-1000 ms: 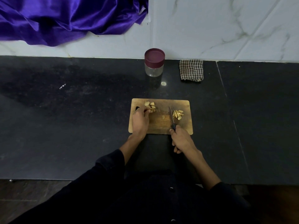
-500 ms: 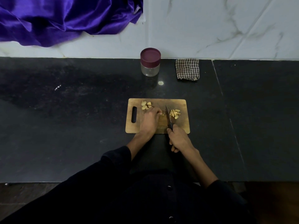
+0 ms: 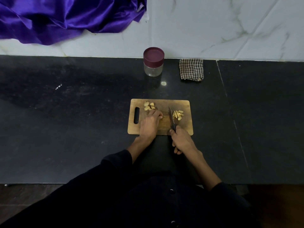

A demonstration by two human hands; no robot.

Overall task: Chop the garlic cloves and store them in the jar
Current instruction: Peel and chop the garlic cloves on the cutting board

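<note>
A wooden cutting board (image 3: pixel 185 127) lies on the black counter. Whole garlic cloves (image 3: pixel 149 106) sit in a small pile at its back left. Chopped garlic pieces (image 3: pixel 178 114) lie at its back right. My left hand (image 3: pixel 150 124) rests on the board's middle, its fingertips pinching a garlic clove (image 3: pixel 162 116) just left of the blade. My right hand (image 3: pixel 181 140) grips the dark handle of a knife (image 3: pixel 171 116), whose blade points away from me beside the chopped pieces. A clear jar (image 3: pixel 153 64) with a maroon lid on stands at the back by the wall.
A folded checked cloth (image 3: pixel 191 69) lies right of the jar against the wall. Purple satin fabric (image 3: pixel 65 17) hangs over the wall at the back left. The counter's front edge runs just under my forearms.
My left hand took a clove from the whole pile and brought it right, toward the knife. The right hand and knife stayed nearly still on the board.
</note>
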